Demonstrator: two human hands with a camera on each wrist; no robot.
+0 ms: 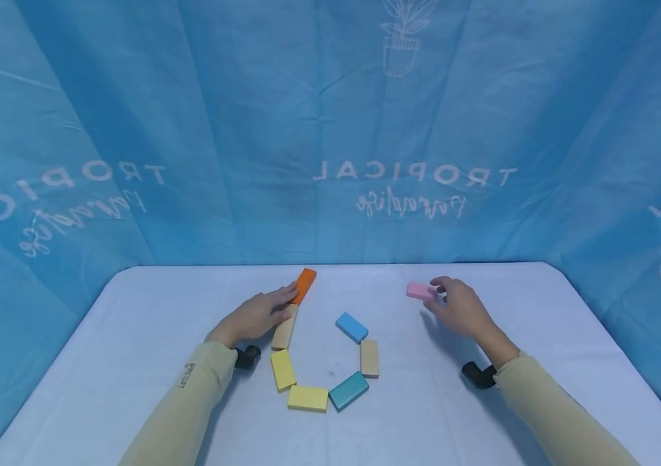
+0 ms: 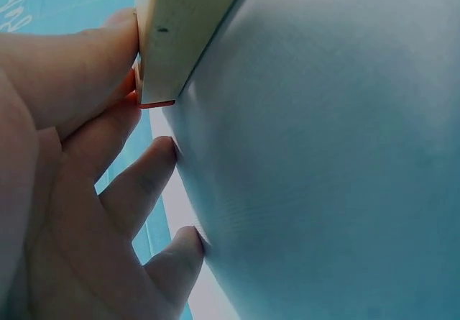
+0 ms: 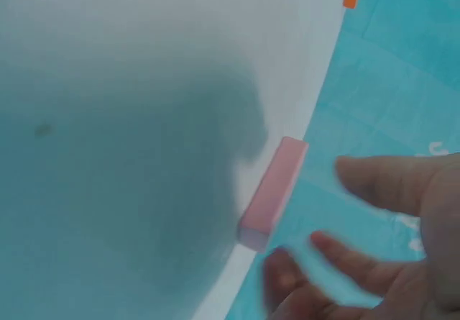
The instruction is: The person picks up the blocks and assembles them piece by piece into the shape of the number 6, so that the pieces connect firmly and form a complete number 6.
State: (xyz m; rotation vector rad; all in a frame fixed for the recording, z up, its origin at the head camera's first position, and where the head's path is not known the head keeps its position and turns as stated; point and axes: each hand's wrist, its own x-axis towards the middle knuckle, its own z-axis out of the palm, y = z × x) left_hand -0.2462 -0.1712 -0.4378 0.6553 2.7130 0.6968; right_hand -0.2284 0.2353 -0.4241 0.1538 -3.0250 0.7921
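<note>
My left hand (image 1: 256, 315) reaches over the far left end of a curved row of blocks. Its fingertips touch an orange block (image 1: 306, 283), and its thumb lies against the side of a plain wooden block (image 1: 282, 331). The left wrist view shows that wooden block (image 2: 190, 32) large, with only a thin edge of the orange block (image 2: 158, 105) behind it. On the right, a pink block (image 1: 420, 291) lies on the table beside my right hand (image 1: 463, 310). In the right wrist view, thumb and fingers are spread, slightly blurred, just off the pink block (image 3: 273, 194).
Two yellow blocks (image 1: 308, 399), a teal block (image 1: 349, 391), another wooden block (image 1: 368, 358) and a blue block (image 1: 352, 327) continue the curve on the white table (image 1: 423, 414). A blue printed curtain (image 1: 272, 129) hangs behind the table's far edge.
</note>
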